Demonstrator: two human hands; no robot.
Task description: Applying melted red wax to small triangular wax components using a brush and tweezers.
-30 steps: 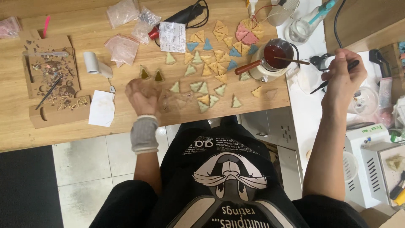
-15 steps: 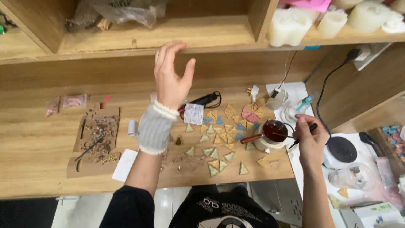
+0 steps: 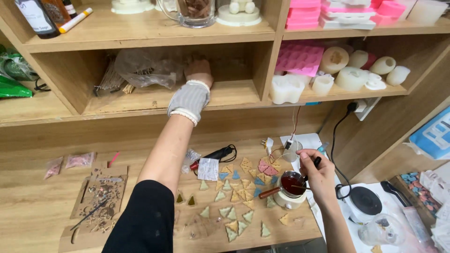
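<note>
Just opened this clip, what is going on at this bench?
A person stands at a wooden worktable scattered with small triangular pieces. The left hand, in a grey fingerless wrist wrap, reaches into the middle shelf compartment beside a crumpled clear plastic bag; whether it grips anything is hidden. The right hand holds a thin dark tool over a small pot of dark red liquid sitting on a pale warmer. Pink and white moulds fill the shelf to the right.

Black short sleeve on the left arm, grey striped wrist wrap with white edging; right arm bare.
</note>
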